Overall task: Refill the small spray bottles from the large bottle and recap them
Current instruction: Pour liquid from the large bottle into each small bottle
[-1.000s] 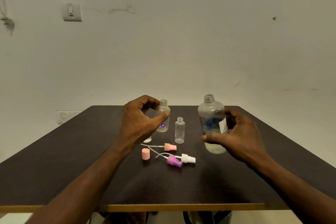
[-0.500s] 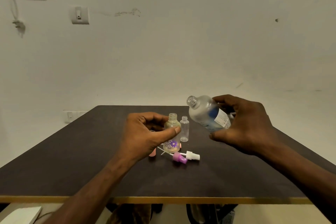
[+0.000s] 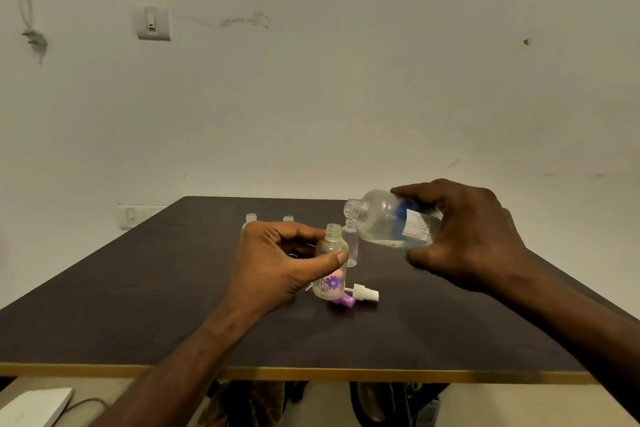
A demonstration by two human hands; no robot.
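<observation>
At centre frame, above the dark table point(image 3: 138, 305), the left hand point(image 3: 277, 263) pinches the flowered bottle point(image 3: 330, 265) at its shoulder, thumb in front and fingers behind, holding it upright with its neck open. Just to the right, the right hand point(image 3: 464, 236) wraps the big bottle point(image 3: 388, 218) round its body, tipped nearly flat with its mouth close above the small neck; a little liquid pools along its lower side. It looks light and thin-walled, so a grip at mid-body without squeezing suits. The small bottle seems light and easy to tip; its narrow neck calls for a slow pour. A clear bottle point(image 3: 351, 246) stands just behind. A white sprayer point(image 3: 365, 293) and a purple sprayer point(image 3: 343, 302) lie below.
</observation>
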